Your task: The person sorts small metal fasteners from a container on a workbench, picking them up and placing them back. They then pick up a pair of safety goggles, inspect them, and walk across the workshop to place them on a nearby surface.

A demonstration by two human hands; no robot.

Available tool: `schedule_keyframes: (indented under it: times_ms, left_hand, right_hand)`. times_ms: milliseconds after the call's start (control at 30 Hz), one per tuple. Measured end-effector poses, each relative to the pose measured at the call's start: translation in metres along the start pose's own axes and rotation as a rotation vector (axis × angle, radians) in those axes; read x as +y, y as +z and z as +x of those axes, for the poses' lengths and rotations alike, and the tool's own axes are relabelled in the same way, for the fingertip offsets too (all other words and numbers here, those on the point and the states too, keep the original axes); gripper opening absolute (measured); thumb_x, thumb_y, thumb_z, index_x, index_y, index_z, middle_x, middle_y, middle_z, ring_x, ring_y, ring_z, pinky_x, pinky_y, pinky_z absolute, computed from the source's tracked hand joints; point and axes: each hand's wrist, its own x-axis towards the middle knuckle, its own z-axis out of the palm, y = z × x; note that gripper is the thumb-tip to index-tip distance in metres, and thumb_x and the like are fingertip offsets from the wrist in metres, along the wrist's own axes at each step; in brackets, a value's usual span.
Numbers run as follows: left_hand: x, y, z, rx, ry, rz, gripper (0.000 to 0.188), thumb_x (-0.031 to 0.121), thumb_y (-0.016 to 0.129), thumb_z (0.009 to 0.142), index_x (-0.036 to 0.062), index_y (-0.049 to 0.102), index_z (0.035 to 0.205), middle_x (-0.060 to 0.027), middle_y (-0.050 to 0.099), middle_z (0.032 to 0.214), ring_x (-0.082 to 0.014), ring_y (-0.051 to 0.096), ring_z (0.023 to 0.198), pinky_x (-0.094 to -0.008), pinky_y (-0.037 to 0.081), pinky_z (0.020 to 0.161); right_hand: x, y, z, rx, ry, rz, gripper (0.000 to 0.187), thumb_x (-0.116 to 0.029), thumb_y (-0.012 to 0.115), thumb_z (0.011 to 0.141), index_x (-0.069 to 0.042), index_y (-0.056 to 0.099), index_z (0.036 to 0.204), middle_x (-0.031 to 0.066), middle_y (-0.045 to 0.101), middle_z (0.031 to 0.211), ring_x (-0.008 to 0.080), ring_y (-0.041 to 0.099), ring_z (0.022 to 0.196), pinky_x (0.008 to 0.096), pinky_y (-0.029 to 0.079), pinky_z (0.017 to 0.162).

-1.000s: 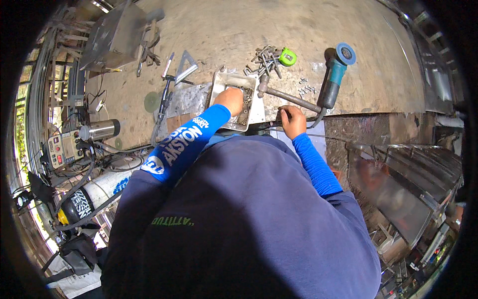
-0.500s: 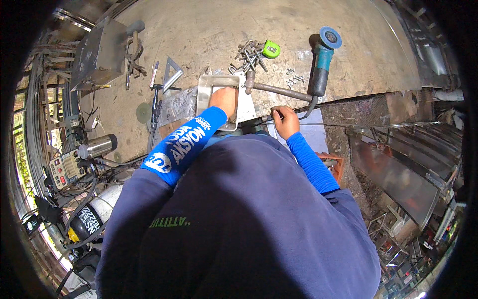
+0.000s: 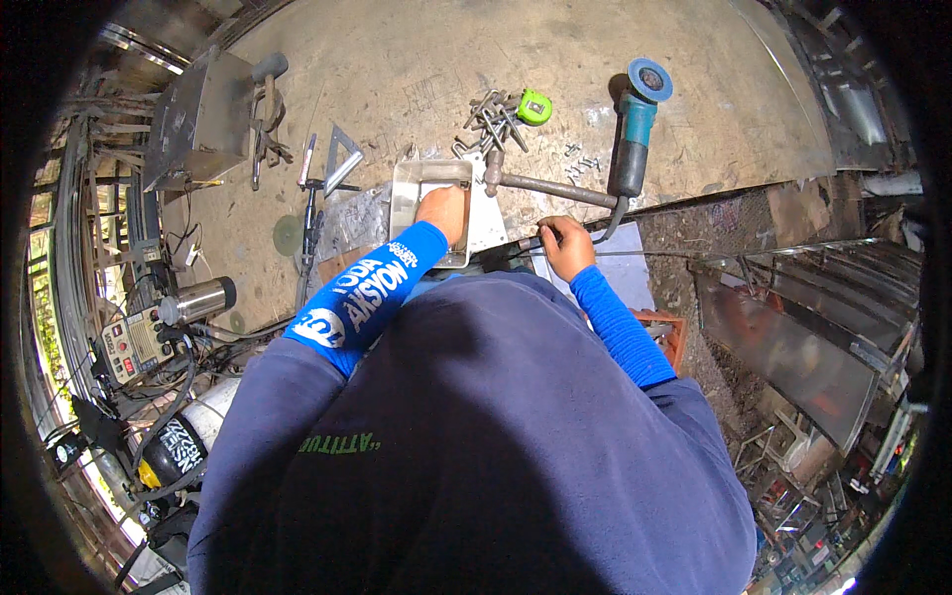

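My left hand (image 3: 443, 211) reaches down into a pale, open-topped rectangular metal box (image 3: 405, 203) at the near edge of the workbench. Its fingers are hidden inside the box. A flat white plate-like side (image 3: 483, 218) with a pointed end flanks the box on the right. My right hand (image 3: 567, 248) is just right of the box at the bench edge, its fingers curled and thumb pressed toward them. Whatever it may pinch is too small to make out. Between the hands and the grinder lies a hammer (image 3: 555, 188), its head beside the box.
An angle grinder (image 3: 635, 134) with a blue disc lies at the right. Beyond the box are bent metal rods (image 3: 493, 121), a green tape measure (image 3: 535, 107) and small bolts (image 3: 583, 164). A triangular square (image 3: 342, 161) and a mallet (image 3: 269, 79) lie leftward.
The whole view has shifted slightly, so the bench things appear a little lower. My left hand stays in the box; my right hand's fingers have turned slightly.
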Motion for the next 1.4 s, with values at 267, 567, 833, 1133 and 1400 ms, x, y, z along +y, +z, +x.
schedule_keyframes:
  times_ms: [267, 567, 833, 1133, 1400]
  left_hand:
    - [-0.007, 0.009, -0.003, 0.030, 0.015, -0.027, 0.020, 0.017, 0.064, 0.085, 0.0007, 0.077, 0.085, -0.0260, 0.073, 0.089, -0.0409, 0.074, 0.087, -0.0501, 0.060, 0.078]
    - [-0.004, -0.027, -0.015, 0.044, -0.001, 0.001, 0.017, 0.016, 0.070, 0.081, -0.0003, 0.075, 0.084, -0.0258, 0.072, 0.087, -0.0436, 0.072, 0.086, -0.0501, 0.058, 0.078]
    - [0.007, -0.098, -0.083, -0.029, -0.140, -1.277, 0.008, 0.005, 0.072, 0.090, 0.0003, 0.067, 0.085, -0.0107, 0.074, 0.081, -0.0156, 0.069, 0.071, -0.0282, 0.053, 0.062]
    - [0.013, -0.112, -0.118, 0.049, -0.084, -1.675, 0.006, 0.007, 0.067, 0.098, 0.0018, 0.066, 0.096, -0.0094, 0.073, 0.094, -0.0095, 0.065, 0.077, -0.0221, 0.050, 0.068]
    - [-0.003, -0.096, -0.133, -0.064, -0.153, -1.984, 0.008, 0.008, 0.067, 0.099, 0.0002, 0.067, 0.099, -0.0077, 0.070, 0.090, -0.0129, 0.065, 0.080, -0.0268, 0.053, 0.073]
  right_hand:
    - [0.002, 0.003, 0.000, 0.033, -0.005, 0.021, 0.014, -0.012, 0.066, 0.091, -0.001, 0.072, 0.097, 0.0197, 0.070, 0.095, 0.0398, 0.067, 0.092, 0.0450, 0.054, 0.083]
    - [-0.007, -0.004, 0.003, 0.047, 0.002, 0.036, 0.015, -0.012, 0.068, 0.092, -0.001, 0.073, 0.100, 0.0185, 0.072, 0.095, 0.0362, 0.069, 0.089, 0.0422, 0.054, 0.081]
    - [-0.134, -0.044, 0.028, -0.090, -0.205, 0.357, 0.031, -0.008, 0.080, 0.084, -0.001, 0.072, 0.114, 0.0111, 0.070, 0.093, 0.0180, 0.068, 0.080, 0.0315, 0.055, 0.071]
    - [-0.210, -0.036, 0.056, -0.271, -0.308, 0.385, 0.031, -0.006, 0.082, 0.083, 0.000, 0.074, 0.112, 0.0152, 0.073, 0.099, 0.0230, 0.072, 0.083, 0.0327, 0.058, 0.073]
    - [-0.217, -0.028, 0.064, -0.410, -0.295, 0.385, 0.025, -0.003, 0.080, 0.084, -0.001, 0.075, 0.108, 0.0134, 0.073, 0.097, 0.0194, 0.071, 0.084, 0.0314, 0.057, 0.075]
